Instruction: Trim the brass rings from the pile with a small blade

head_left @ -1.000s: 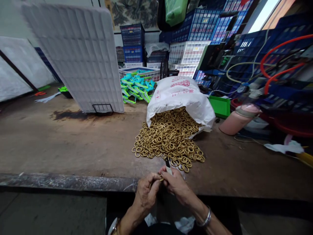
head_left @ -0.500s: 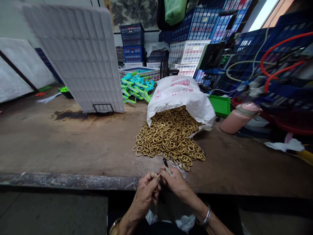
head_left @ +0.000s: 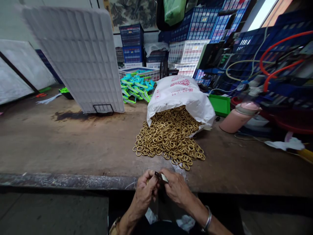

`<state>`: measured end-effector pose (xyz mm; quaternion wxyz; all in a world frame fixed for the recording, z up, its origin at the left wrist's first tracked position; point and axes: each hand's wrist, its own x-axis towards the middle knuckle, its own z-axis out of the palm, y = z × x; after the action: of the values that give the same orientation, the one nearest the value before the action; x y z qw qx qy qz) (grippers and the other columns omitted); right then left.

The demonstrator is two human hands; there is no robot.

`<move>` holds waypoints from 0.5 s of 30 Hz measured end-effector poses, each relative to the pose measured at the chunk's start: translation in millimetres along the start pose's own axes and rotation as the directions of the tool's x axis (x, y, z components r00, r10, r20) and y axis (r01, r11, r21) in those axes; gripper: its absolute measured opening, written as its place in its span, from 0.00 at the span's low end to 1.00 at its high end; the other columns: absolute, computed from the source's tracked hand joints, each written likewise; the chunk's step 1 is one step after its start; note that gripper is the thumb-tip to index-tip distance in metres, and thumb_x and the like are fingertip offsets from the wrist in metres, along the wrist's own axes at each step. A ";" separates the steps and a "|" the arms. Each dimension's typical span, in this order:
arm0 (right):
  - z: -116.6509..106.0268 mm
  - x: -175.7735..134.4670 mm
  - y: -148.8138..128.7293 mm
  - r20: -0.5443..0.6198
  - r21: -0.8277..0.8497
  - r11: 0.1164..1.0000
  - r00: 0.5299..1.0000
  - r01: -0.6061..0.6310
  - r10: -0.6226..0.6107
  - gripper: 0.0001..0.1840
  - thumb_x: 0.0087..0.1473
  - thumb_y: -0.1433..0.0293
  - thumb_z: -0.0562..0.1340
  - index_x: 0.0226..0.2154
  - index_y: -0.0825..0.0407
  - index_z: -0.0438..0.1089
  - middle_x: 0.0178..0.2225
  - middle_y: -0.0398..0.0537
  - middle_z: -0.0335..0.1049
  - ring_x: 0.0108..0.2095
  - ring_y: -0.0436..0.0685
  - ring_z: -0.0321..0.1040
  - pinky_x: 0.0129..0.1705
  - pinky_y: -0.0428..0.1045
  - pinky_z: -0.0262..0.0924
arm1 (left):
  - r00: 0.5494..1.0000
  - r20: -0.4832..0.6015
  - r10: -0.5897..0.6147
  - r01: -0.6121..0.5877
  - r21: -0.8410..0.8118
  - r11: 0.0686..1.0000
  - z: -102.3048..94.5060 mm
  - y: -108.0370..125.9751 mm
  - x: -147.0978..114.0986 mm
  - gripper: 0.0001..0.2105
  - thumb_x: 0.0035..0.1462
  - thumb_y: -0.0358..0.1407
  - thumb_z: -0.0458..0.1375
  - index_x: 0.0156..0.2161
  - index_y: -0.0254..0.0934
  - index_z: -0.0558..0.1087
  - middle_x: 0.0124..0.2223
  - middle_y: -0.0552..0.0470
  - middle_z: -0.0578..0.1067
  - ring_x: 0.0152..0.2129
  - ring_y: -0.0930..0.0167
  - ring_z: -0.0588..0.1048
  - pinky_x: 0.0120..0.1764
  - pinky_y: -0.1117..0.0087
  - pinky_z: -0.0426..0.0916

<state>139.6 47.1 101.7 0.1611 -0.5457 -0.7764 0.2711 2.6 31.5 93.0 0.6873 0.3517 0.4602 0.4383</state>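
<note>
My left hand is closed at the table's front edge, pinching a gold-coloured ring mostly hidden by the fingers. Close beside it, my right hand is wrapped round a small knife with a dark end and a pale part. The dark end points left and meets the left fingertips; whether it touches the ring I cannot tell. Just beyond the hands lies a heap of gold rings, spilling from the mouth of a white sack with red print.
A tall white ribbed panel stands on the brown table at left. Turquoise and green plastic pieces lie behind the sack. To the right are a green tray and a pink bottle. Stacked crates fill the back.
The knife has turned from pointing up and away to pointing left at my left fingertips. My right hand has rotated with it; my left hand has hardly moved.
</note>
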 end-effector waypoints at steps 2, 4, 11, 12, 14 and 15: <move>-0.4 0.2 0.4 0.010 -0.022 1.000 1.000 0.012 -0.012 0.16 0.41 0.79 0.48 0.32 0.51 0.64 0.25 0.43 0.69 0.27 0.50 0.64 0.29 0.43 0.50 | 1.000 0.000 0.018 -0.018 0.034 0.999 -0.9 -0.6 0.2 0.18 0.47 0.51 0.55 0.27 0.37 0.61 0.17 0.62 0.60 0.09 0.82 0.55 0.12 0.80 0.51; -0.5 0.3 0.8 0.022 -0.045 0.999 1.000 0.021 -0.020 0.16 0.41 0.79 0.48 0.32 0.51 0.63 0.24 0.43 0.68 0.25 0.50 0.63 0.28 0.44 0.49 | 0.999 0.002 0.052 -0.052 0.057 0.997 -1.8 -0.5 0.2 0.17 0.48 0.50 0.55 0.26 0.37 0.60 0.16 0.62 0.60 0.09 0.82 0.55 0.13 0.81 0.52; 0.3 0.4 0.2 0.072 -0.133 0.991 0.997 0.024 -0.014 0.15 0.40 0.80 0.49 0.31 0.51 0.63 0.22 0.42 0.67 0.22 0.49 0.60 0.25 0.44 0.43 | 0.996 0.021 0.089 -0.091 0.097 0.991 -2.0 2.6 -4.2 0.17 0.48 0.50 0.55 0.25 0.36 0.61 0.16 0.61 0.59 0.10 0.81 0.55 0.13 0.80 0.52; 0.4 0.0 2.0 0.053 -0.174 0.985 0.999 0.008 0.002 0.15 0.40 0.80 0.49 0.31 0.51 0.64 0.22 0.42 0.66 0.22 0.50 0.60 0.25 0.45 0.42 | 0.997 0.027 0.077 -0.079 0.104 0.991 -0.9 3.7 -7.2 0.17 0.48 0.50 0.54 0.25 0.36 0.61 0.16 0.61 0.60 0.10 0.81 0.55 0.13 0.80 0.52; -0.4 -1.7 9.4 -0.014 -0.248 0.968 0.999 -0.038 0.036 0.14 0.42 0.79 0.49 0.31 0.52 0.64 0.21 0.43 0.66 0.23 0.50 0.60 0.25 0.45 0.42 | 0.997 0.062 0.042 -0.048 0.110 0.993 2.5 7.0 -15.5 0.17 0.49 0.49 0.55 0.25 0.36 0.61 0.17 0.60 0.61 0.10 0.81 0.56 0.13 0.80 0.53; -1.8 -3.1 15.1 -0.052 -0.272 0.960 0.997 -0.064 0.052 0.14 0.43 0.79 0.49 0.32 0.52 0.64 0.21 0.44 0.66 0.23 0.50 0.60 0.24 0.45 0.42 | 0.997 0.080 0.023 -0.032 0.113 0.993 4.5 9.0 -20.3 0.16 0.49 0.48 0.55 0.25 0.36 0.61 0.18 0.59 0.62 0.10 0.82 0.57 0.13 0.81 0.53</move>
<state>153.2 48.5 94.3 0.0932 -0.5912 -0.7862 0.1538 0.4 15.7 109.0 0.6775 0.4136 0.4523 0.4067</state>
